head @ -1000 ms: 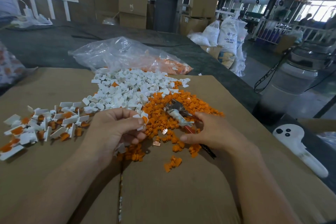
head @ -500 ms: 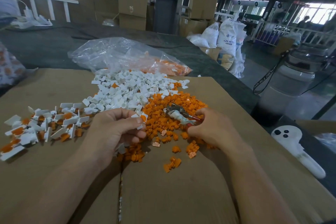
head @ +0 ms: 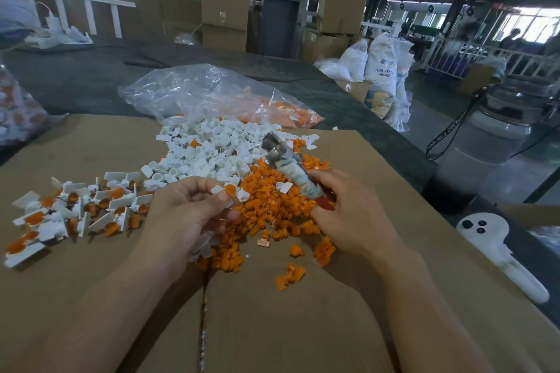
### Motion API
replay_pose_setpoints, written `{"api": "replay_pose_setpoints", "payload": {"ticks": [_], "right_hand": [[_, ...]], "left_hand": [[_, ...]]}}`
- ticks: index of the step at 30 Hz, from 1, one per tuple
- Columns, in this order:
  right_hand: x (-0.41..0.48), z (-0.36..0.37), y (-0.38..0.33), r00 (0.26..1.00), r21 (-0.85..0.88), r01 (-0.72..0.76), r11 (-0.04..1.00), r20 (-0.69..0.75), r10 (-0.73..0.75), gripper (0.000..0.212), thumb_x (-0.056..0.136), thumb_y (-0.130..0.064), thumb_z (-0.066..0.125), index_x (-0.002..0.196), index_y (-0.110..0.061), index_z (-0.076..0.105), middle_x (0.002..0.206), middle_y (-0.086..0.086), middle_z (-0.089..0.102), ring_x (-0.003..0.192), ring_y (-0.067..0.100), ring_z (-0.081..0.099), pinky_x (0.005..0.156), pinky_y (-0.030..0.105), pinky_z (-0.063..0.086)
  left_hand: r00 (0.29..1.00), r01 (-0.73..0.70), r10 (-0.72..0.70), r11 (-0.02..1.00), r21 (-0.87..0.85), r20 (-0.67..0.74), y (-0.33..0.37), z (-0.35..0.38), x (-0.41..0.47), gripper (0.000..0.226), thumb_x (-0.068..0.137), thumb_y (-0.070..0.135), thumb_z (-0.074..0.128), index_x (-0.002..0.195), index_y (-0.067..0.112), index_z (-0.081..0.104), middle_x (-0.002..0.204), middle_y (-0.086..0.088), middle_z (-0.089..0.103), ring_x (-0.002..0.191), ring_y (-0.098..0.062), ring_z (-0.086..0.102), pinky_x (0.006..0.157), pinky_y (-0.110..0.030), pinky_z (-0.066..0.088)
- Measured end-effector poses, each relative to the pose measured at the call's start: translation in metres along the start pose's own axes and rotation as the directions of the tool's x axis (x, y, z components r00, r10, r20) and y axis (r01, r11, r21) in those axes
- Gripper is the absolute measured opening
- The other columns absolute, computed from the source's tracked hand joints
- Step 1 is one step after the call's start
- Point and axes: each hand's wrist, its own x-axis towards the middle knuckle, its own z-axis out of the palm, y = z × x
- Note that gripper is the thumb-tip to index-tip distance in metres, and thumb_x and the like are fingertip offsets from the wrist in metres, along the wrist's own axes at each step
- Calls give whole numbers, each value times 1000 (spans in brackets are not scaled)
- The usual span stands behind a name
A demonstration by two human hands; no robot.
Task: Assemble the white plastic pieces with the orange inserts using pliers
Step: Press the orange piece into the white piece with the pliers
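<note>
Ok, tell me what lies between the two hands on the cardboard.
Head view: loose orange inserts heaped on the cardboard, between left hand and right hand.

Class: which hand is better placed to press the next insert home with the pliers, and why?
Probably right. The right hand grips the pliers, their head raised over the orange inserts; the left hand is busy pinching a white piece.

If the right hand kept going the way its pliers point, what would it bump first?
Probably the pile of white plastic pieces, just past the pliers that the right hand grips. The clear plastic bag lies beyond. Height above the pile is unclear.
</note>
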Motion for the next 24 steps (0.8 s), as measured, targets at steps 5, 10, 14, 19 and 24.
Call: {"api": "replay_pose_setpoints", "payload": {"ticks": [5, 10, 14, 19, 24], "right_hand": [[-2, 7, -7, 995, -52, 60, 997, 79, -56, 55, 77, -18, 55, 131, -27, 47, 108, -7, 50, 103, 8, 44, 82, 29, 43], [-4, 12, -12, 984, -50, 95, 994, 157, -86, 61, 75, -26, 52, 136, -26, 41, 115, -7, 47, 112, 11, 41, 89, 28, 40], [-3, 16, -13, 981, -51, 100, 994, 170, -90, 62, 78, -25, 55, 138, -25, 39, 118, -5, 47, 113, 10, 40, 84, 20, 32], [-4, 16, -14, 977, -68, 122, 990, 183, -108, 58, 79, -26, 55, 136, -27, 41, 119, -8, 47, 112, 8, 39, 69, 6, 23], [-3, 16, -17, 972, -65, 143, 988, 195, -128, 44, 79, -23, 56, 123, -29, 51, 93, -11, 43, 81, 0, 32, 67, -1, 25]], "left_hand": [[997, -57, 56, 998, -26, -56, -2, -1, 3, 13, 81, 3, 61, 72, 12, 59, 60, -1, 69, 54, -10, 66, 51, -27, 51], [989, -123, 118, 991, -57, -85, -4, -3, 4, 17, 77, 10, 64, 62, 19, 66, 64, -1, 70, 55, -10, 65, 46, -19, 51], [987, -152, 147, 985, -76, -66, -4, -2, 4, 4, 63, 22, 65, 60, 23, 67, 61, 0, 68, 55, -10, 65, 48, -19, 51], [984, -174, 171, 984, -48, -51, -3, 0, 3, 3, 70, 13, 64, 71, 13, 61, 62, 0, 70, 56, -8, 66, 48, -19, 52], [982, -187, 185, 979, -79, -38, -2, 1, 1, 4, 70, 13, 62, 71, 12, 58, 59, 3, 69, 53, -6, 64, 48, -17, 51]]}}
